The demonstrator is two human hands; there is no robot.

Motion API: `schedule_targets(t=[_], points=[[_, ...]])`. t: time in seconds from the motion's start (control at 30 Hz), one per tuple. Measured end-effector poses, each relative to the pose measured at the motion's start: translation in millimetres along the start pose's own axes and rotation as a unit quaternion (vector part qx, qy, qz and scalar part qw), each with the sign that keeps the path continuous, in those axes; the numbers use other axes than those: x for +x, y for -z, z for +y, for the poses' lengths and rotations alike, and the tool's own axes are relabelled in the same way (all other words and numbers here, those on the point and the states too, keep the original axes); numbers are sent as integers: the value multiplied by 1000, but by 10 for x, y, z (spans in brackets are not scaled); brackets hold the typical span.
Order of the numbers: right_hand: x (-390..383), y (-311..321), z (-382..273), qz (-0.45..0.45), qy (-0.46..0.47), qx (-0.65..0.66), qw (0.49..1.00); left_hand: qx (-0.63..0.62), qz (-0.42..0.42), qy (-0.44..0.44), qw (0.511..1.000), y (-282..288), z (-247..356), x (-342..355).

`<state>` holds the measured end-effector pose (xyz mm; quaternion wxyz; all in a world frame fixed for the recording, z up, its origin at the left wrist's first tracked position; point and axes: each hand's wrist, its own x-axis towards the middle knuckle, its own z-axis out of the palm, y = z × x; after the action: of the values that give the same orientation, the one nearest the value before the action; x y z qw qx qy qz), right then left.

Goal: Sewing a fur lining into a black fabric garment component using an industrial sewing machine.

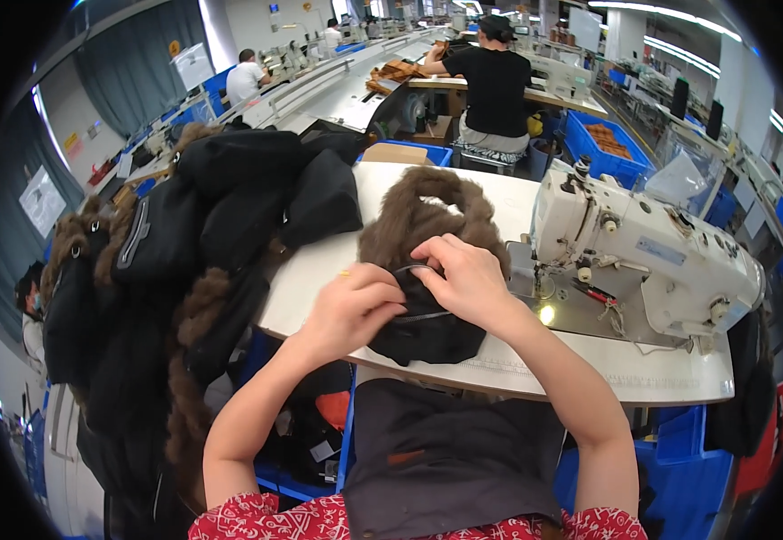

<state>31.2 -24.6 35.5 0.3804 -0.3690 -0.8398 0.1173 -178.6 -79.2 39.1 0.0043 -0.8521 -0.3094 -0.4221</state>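
Note:
A black fabric piece with a loop of brown fur trim (400, 214) lies on the white sewing table (306, 286) in front of me. Its black part (436, 342) is at the near edge, the fur on the far side. My left hand (354, 308) is closed in a pinch at the left of the black fabric. From the right, my right hand (465, 277) pinches a thin dark strip (411, 267) above the fabric. A pale line, like a zipper or seam, runs below the fingers. What exactly the left fingertips grip is hard to see.
Close on the right stands a white sewing machine (625, 236), its lamp lit, with red-handled snips (595, 292) by its base. Black, fur-trimmed pieces (162, 234) are heaped at the left. Blue crates (679, 450) sit below the table. A person in black (492, 85) works ahead.

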Motion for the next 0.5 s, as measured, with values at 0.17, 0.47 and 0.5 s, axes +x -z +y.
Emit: schedule_targets(t=[0.17, 0.47, 0.5], points=[[-3, 209, -52, -94, -11, 139, 986, 295, 135, -173, 930, 41, 153, -23], [-181, 124, 81, -60, 99, 131, 985, 329, 135, -233, 905, -122, 37, -306], [-205, 101, 4, -38, 119, 77, 989, 321, 132, -224, 911, -155, 46, -296]])
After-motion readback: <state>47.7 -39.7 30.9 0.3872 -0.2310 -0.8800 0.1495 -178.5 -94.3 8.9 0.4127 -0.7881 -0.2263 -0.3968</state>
